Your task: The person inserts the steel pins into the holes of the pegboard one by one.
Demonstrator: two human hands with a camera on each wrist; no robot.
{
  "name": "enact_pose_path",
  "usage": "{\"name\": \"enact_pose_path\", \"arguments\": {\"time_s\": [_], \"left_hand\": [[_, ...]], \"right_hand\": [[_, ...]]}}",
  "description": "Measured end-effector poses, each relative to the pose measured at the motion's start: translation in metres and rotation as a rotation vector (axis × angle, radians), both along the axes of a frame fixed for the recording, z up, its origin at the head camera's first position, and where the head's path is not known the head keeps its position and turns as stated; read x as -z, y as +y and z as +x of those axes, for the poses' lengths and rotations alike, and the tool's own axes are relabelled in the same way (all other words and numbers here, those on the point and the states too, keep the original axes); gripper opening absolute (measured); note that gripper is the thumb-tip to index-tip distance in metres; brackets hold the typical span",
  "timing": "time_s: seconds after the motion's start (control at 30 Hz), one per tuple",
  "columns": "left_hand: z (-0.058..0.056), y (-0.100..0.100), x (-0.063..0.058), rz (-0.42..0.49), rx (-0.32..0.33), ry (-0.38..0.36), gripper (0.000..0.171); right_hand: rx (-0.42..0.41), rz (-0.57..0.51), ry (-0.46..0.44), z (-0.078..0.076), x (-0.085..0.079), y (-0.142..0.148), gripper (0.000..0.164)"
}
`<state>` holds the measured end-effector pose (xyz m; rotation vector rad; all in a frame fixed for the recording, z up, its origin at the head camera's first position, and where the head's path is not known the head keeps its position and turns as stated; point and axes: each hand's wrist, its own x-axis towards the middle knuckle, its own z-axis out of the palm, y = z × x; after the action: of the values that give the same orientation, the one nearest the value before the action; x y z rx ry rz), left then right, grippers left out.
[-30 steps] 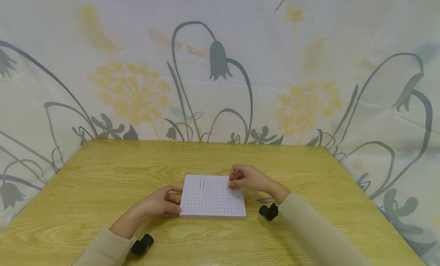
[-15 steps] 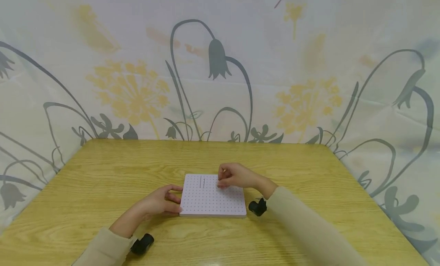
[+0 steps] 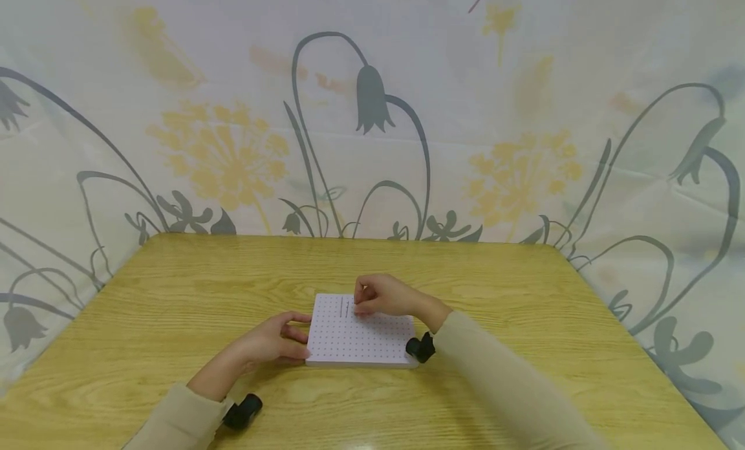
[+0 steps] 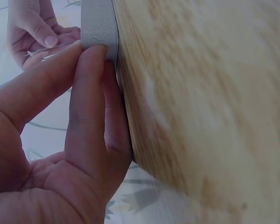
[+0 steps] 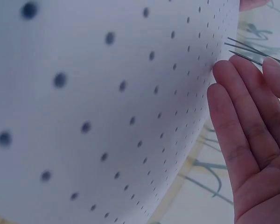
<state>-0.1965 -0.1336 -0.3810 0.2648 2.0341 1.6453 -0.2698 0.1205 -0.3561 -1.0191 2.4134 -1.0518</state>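
A white board (image 3: pixel 361 346) dotted with rows of small holes lies on the table. Two thin dark needles (image 3: pixel 341 308) stand in it near its back left. My left hand (image 3: pixel 273 340) holds the board's left side, thumb at the front corner; the left wrist view has its fingertips (image 4: pixel 91 56) against the board's edge (image 4: pixel 100 28). Over the back of the board, just right of the standing needles, my right hand (image 3: pixel 384 295) pinches a thin needle (image 5: pixel 245 58) between thumb and fingers. Its other fingers (image 5: pixel 228 112) reach close to the dotted face.
The wooden table (image 3: pixel 233 269) extends around the board on all sides. A flower-patterned cloth (image 3: pixel 465 146) hangs behind its far edge. Black wrist cameras (image 3: pixel 420 348) sit on both sleeves, the right one overlapping the board's right edge in the head view.
My right hand has moved left across the board toward the standing needles. The forearm now hides the thin needles that showed on the table beside it. My left hand stays put.
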Motion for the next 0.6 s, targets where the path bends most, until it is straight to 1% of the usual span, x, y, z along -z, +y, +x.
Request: {"name": "enact_pose_path", "arguments": {"time_s": [0.17, 0.37, 0.6], "left_hand": [[-0.0006, 0.0005, 0.0007, 0.002, -0.003, 0.0, 0.067], [-0.0016, 0.0003, 0.002, 0.009, -0.003, -0.003, 0.066], [-0.001, 0.0006, 0.0008, 0.003, -0.012, -0.006, 0.067]], "right_hand": [[0.005, 0.029, 0.048, -0.0018, 0.0008, -0.0051, 0.01], [0.024, 0.062, 0.06, -0.0026, 0.001, -0.009, 0.01], [0.025, 0.094, 0.123, -0.0035, 0.0027, -0.0108, 0.012]]}}
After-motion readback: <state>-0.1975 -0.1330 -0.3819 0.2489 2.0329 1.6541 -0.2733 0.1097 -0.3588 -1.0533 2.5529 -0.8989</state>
